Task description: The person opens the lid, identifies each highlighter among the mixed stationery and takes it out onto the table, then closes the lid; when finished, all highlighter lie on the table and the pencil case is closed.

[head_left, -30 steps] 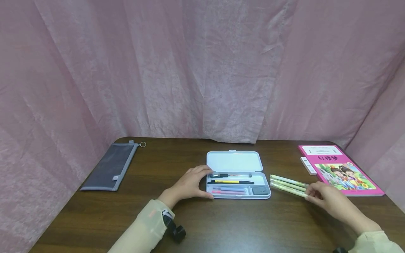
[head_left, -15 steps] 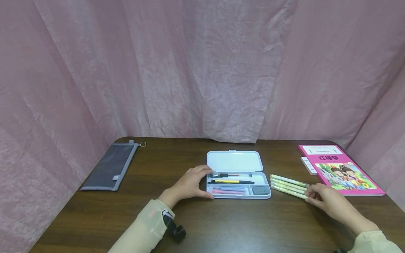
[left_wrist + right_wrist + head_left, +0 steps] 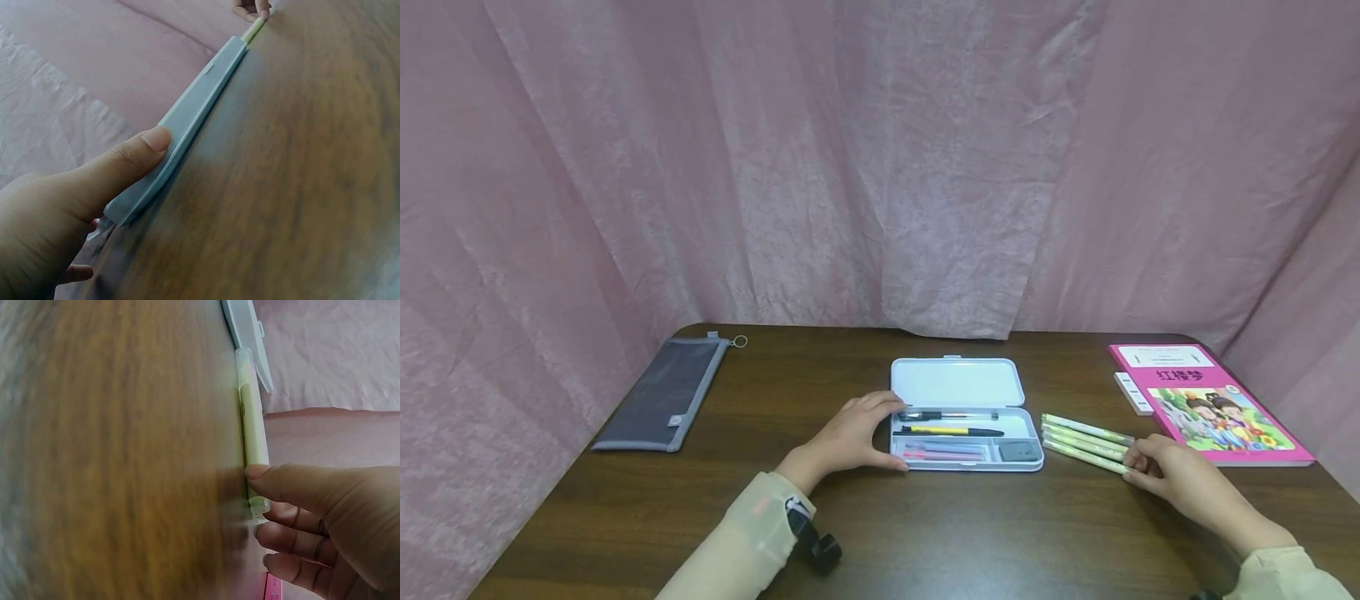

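Observation:
A pale blue pencil case (image 3: 957,382) lies with its lid raised back. Inside are a clear-and-black pen (image 3: 951,416), a yellow-and-black pen (image 3: 951,431), slim pastel sticks (image 3: 943,452) and a dark grey eraser (image 3: 1018,452). My left hand (image 3: 847,440) holds the case's left end, its thumb (image 3: 134,156) against the front wall and fingers at the back. To the right of the case, several light green pens (image 3: 1086,442) lie side by side. My right hand (image 3: 1180,477) holds their right ends between thumb (image 3: 281,478) and fingers.
A grey mesh zip pouch (image 3: 662,396) with a ring pull lies at the left. On the right is a pink picture book (image 3: 1180,374), with a small white block (image 3: 1132,393) against its left side. A pink curtain (image 3: 880,167) hangs behind the brown table (image 3: 970,533).
The light green pens are spread slightly wider near my right fingers than a second ago. Both hands and the pencil case have stayed almost still.

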Demonstrator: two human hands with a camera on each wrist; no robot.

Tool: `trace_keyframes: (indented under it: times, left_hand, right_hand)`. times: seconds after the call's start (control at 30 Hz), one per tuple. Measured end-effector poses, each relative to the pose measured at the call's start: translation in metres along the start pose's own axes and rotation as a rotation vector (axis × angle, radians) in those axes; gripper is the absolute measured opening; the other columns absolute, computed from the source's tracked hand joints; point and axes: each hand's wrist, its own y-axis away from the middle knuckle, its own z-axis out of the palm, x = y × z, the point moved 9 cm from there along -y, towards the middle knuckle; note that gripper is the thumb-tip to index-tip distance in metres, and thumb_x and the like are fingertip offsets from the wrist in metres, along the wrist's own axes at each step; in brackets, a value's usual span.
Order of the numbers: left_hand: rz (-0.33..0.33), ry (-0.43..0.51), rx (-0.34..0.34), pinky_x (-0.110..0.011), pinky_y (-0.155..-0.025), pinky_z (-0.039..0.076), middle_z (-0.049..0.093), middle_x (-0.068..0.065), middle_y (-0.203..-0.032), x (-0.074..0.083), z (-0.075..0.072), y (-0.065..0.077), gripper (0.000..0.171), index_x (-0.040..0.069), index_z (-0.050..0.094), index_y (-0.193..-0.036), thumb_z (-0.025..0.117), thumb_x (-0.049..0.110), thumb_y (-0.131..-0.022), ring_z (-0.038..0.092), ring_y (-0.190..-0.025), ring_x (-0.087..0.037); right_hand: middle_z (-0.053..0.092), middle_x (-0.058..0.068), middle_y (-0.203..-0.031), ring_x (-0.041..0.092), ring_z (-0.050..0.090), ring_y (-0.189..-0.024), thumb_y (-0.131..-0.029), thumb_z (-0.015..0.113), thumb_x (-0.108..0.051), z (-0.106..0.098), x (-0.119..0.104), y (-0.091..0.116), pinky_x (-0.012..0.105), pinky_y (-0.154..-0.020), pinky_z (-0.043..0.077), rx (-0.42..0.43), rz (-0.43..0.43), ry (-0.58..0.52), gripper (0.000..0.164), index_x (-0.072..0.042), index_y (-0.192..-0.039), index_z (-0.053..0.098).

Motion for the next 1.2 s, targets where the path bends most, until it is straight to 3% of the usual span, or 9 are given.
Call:
trace_keyframes:
  times: [0.43, 0.67, 1.0, 1.2]
  left_hand:
    - [0.004, 0.005, -0.004, -0.043, -0.113, 0.033, 0.046, -0.002, -0.146, 0.0, 0.0, 0.0, 0.086, 0.019, 0.049, -0.139, 0.074, 0.064, -0.069, 0.039, -0.138, -0.019]
    - [0.001, 0.003, -0.006, -0.043, -0.113, 0.033, 0.046, -0.002, -0.146, -0.001, 0.0, 0.0, 0.087, 0.02, 0.049, -0.139, 0.074, 0.065, -0.069, 0.039, -0.138, -0.019]
    - [0.008, 0.006, 0.004, -0.043, -0.112, 0.034, 0.047, -0.002, -0.145, -0.001, 0.001, -0.001, 0.087, 0.02, 0.05, -0.138, 0.075, 0.065, -0.068, 0.041, -0.137, -0.019]
    - [0.007, 0.004, 0.012, -0.044, -0.112, 0.034, 0.047, -0.002, -0.145, -0.001, 0.0, 0.0, 0.086, 0.02, 0.05, -0.138, 0.076, 0.064, -0.068, 0.041, -0.137, -0.019]
  right_hand:
    - [0.045, -0.018, -0.071, -0.01, 0.037, -0.065, -0.071, 0.08, -0.009, -0.005, -0.001, -0.001, 0.019, -0.054, 0.038, -0.014, 0.039, 0.006, 0.025, -0.022, -0.075, 0.06]
    - [0.047, -0.019, -0.07, -0.011, 0.037, -0.065, -0.07, 0.081, -0.007, -0.016, -0.007, -0.007, 0.019, -0.054, 0.038, 0.007, 0.014, -0.002, 0.024, -0.02, -0.077, 0.062]
    - [0.049, -0.016, -0.068, -0.009, 0.037, -0.063, -0.076, 0.078, -0.013, -0.033, -0.02, -0.027, 0.02, -0.054, 0.038, -0.055, 0.025, 0.01, 0.015, -0.015, -0.083, 0.065]
    - [0.053, -0.015, -0.071, -0.007, 0.042, -0.066, -0.081, 0.076, -0.02, -0.04, -0.034, -0.045, 0.021, -0.057, 0.041, -0.135, 0.039, 0.001, 0.009, -0.017, -0.084, 0.067]
